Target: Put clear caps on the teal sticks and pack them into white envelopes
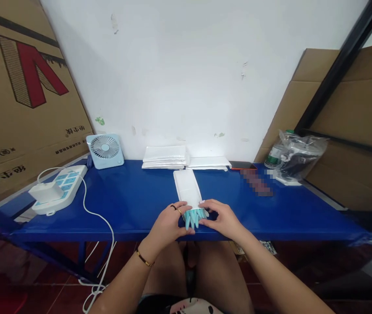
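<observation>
Fan (106, 150), stacks (164, 156) beyond white packet (187, 186)

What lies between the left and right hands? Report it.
In the head view, the near end of a white packet lies between the left hand and right hand, with pale-blue pointed pieces sticking out.

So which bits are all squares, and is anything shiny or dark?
In the head view, squares hide a reddish patch by the phone and a smaller pale patch; in that same view, the clear plastic bag has pale glints, and the floor under the blue table looks dim.
</observation>
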